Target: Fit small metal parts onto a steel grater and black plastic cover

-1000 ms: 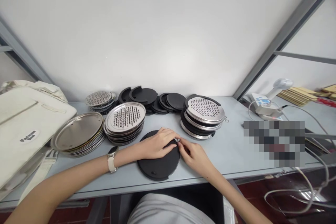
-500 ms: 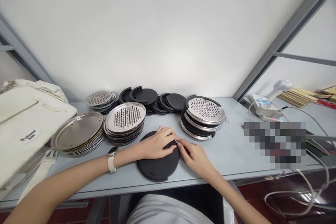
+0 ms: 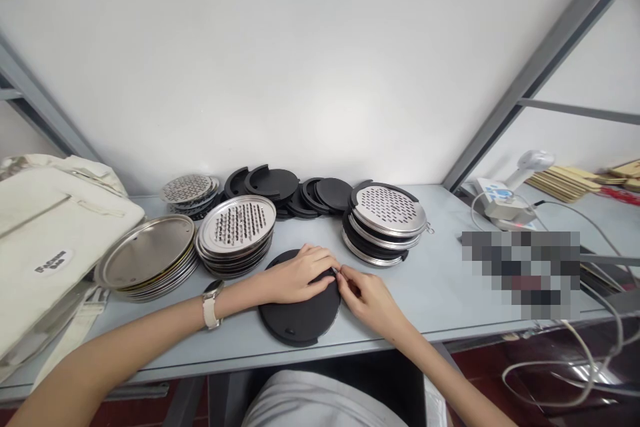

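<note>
A round black disc point(image 3: 300, 320) lies on the grey table near its front edge. My left hand point(image 3: 305, 275) rests across the top of the disc, its fingertips at the disc's right rim. At that same rim my right hand point(image 3: 364, 293) pinches something too small to make out, its fingertips touching those of my left hand. Behind and to the left stands a stack of metal grater plates point(image 3: 243, 223). Behind and to the right is a stack of graters with black rims point(image 3: 387, 207).
Metal plates point(image 3: 150, 250) are piled at the left, beside a cream bag point(image 3: 65, 233). Small grater discs point(image 3: 187, 188) and black discs point(image 3: 275, 183) line the wall. On the right are a white scanner on a stand point(image 3: 533, 163), cables and wooden boards point(image 3: 563, 183).
The view has shifted very slightly. Both hands stay at the disc's right rim, with hardly any visible movement of the fingers.
</note>
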Motion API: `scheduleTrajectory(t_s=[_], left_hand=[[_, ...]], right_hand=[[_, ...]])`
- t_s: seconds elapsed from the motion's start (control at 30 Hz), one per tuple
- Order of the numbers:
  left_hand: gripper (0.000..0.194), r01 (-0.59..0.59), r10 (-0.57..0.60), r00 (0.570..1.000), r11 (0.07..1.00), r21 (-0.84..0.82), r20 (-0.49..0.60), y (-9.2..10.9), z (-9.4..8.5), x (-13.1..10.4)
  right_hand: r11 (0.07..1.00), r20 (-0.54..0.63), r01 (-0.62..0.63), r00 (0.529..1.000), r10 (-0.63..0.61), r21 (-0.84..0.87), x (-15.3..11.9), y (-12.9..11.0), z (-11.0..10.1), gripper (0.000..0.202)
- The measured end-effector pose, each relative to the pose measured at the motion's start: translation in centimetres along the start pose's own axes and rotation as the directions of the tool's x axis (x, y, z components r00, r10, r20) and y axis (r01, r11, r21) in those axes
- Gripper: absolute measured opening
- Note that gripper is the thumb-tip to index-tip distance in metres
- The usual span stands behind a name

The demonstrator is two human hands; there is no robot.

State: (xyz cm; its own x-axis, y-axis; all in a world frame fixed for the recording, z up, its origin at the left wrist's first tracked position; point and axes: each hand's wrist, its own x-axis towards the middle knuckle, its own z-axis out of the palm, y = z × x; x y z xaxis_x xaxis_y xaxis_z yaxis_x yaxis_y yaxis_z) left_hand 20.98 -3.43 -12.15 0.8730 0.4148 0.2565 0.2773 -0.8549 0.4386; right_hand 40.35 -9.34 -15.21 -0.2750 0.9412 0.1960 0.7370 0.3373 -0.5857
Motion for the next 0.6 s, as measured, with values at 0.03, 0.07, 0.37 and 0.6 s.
scheduleTrajectory(t_s=[0.03,0.07,0.37,0.6], left_hand=[[0.020,0.000,0.000,1.000,1.000,0.000,0.002,0.02,-0.02,0.00],[0.019,0.000,0.000,1.000,1.000,0.000,0.004,0.04,-0.03,0.00],[0.018,0.005,-0.005,1.000,1.000,-0.019,-0.007,0.04,0.11,0.03],[0.017,-0.006,0.006,1.000,1.000,0.003,-0.028,0.04,0.17,0.00]], right_hand=[[1.000,0.000,-0.001,1.000,0.001,0.003,0.01,0.02,0.02,0.030],[1.000,-0.001,-0.001,1.000,0.001,0.007,0.03,0.03,0.03,0.029],[0.999,-0.003,-0.004,1.000,0.005,0.050,0.06,-0.01,0.03,0.029],[0.998,0.005,-0.006,1.000,0.005,0.067,-0.03,-0.08,-0.02,0.028]])
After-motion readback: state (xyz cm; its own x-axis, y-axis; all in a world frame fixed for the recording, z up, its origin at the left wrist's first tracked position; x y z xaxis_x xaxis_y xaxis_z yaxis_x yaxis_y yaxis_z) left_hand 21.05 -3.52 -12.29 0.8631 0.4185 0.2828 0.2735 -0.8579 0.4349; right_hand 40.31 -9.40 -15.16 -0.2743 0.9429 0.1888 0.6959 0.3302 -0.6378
